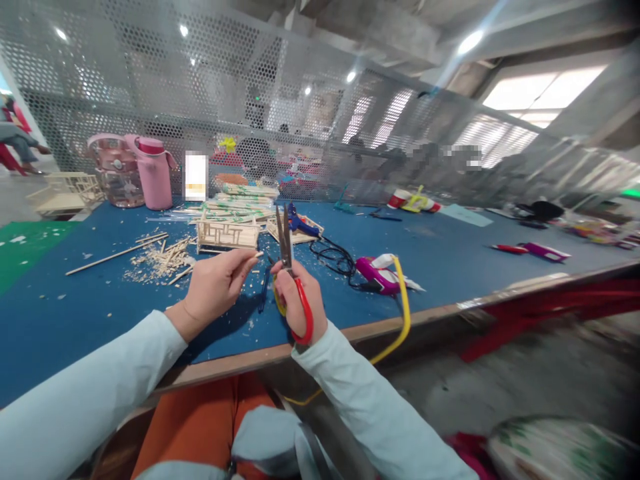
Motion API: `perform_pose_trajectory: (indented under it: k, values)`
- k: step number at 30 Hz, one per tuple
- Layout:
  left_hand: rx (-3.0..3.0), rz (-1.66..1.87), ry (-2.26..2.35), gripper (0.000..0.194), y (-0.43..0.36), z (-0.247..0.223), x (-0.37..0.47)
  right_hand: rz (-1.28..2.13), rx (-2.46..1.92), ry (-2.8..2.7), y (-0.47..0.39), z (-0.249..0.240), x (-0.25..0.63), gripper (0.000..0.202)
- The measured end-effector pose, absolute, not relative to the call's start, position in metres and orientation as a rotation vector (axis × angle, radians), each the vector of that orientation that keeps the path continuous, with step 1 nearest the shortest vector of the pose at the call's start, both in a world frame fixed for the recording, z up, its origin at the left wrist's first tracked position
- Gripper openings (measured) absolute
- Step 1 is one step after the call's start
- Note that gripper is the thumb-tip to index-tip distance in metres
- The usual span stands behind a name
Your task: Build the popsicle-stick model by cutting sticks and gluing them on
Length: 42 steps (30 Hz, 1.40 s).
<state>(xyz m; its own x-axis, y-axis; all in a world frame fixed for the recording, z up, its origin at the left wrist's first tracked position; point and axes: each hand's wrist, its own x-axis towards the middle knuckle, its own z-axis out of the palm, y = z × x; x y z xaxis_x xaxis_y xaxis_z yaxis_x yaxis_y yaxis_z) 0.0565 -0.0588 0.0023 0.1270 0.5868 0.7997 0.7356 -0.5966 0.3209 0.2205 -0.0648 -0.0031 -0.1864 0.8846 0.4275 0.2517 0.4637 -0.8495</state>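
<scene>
From my end I saw one grey perforated metal screen (130, 73) across the upper frame, and below it one blue tabletop (450, 280). I counted three pale stick-built wooden models: one (63, 195) at the far left, two (229, 236) (300, 233) at the centre. Two pink bottles (117, 177) (156, 177) stood upright, side by side, at upper left. My two hands were apart but near each other at lower centre. My right hand (299, 300) was closed around one pair of red-handled metal scissors (285, 247), blades up and slightly parted. Two glue guns lay there, one purple and white (380, 277) right of centre, one blue (303, 223) at centre. One heap of cut wooden bits (163, 260) lay left of centre. My left hand (213, 283) pinched one short pale wooden stick (259, 254), its tip near the scissors.
</scene>
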Motion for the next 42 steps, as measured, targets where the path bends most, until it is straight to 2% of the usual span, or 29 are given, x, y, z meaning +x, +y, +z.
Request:
perform_pose_trajectory:
  k: [3, 6, 11, 15, 18, 20, 25, 27, 29, 32, 33, 36, 39, 42]
  values:
    - [-2.257, -1.601, -1.544, 0.027, -0.055, 0.007, 0.054, 0.521, -1.139, -1.619, -0.066, 0.015, 0.239, 0.03]
    - [-2.24, -1.676, -1.653, 0.03, -0.049, 0.009, 0.05, 0.332, -1.463, -1.703, -0.067, 0.029, 0.273, 0.037]
    - [-2.34, -1.571, -1.685, 0.031, -0.038, 0.002, 0.047, -0.023, -1.997, -1.974, -0.056, 0.022, 0.327, 0.031]
    - [-2.494, -1.471, -1.792, 0.026, -0.034, -0.003, 0.044, -0.191, -1.97, -2.209, -0.047, 0.017, 0.337, 0.025]
    - [-2.436, -1.532, -1.905, 0.022, -0.034, -0.002, 0.044, -0.273, -1.81, -2.14, -0.047, 0.029, 0.319, 0.025]
    - [-2.382, -1.695, -2.028, 0.025, -0.033, -0.001, 0.046, -0.066, -1.574, -2.079, -0.043, 0.037, 0.295, 0.026]
    - [-2.212, -2.454, -2.383, 0.042, -0.03, 0.001, 0.062, 0.86, -1.088, -1.977, 0.002, 0.041, 0.226, 0.027]
    - [-2.192, -2.566, -2.412, 0.046, -0.03, 0.002, 0.069, 1.115, -0.909, -1.951, 0.021, 0.04, 0.208, 0.023]
    - [-2.235, -2.474, -2.443, 0.047, -0.03, 0.004, 0.071, 1.232, -0.794, -1.932, 0.031, 0.037, 0.199, 0.023]
    - [-2.255, -1.942, -2.389, 0.041, -0.026, 0.011, 0.061, 1.123, -0.802, -1.855, 0.034, 0.026, 0.197, 0.024]
    - [-2.197, -1.752, -2.27, 0.039, -0.022, 0.016, 0.055, 1.057, -0.833, -1.824, 0.033, 0.022, 0.198, 0.024]
    - [-2.037, -1.541, -1.763, 0.034, -0.002, 0.032, 0.035, 0.958, -0.918, -1.801, 0.032, 0.008, 0.199, 0.022]
    - [-2.397, -1.17, -1.442, 0.027, 0.024, 0.044, 0.022, 0.926, -0.948, -1.825, 0.035, 0.001, 0.2, 0.008]
    - [-2.605, -0.911, -1.553, 0.023, 0.04, 0.048, 0.017, 0.882, -0.973, -1.759, 0.04, 0.001, 0.202, 0.02]
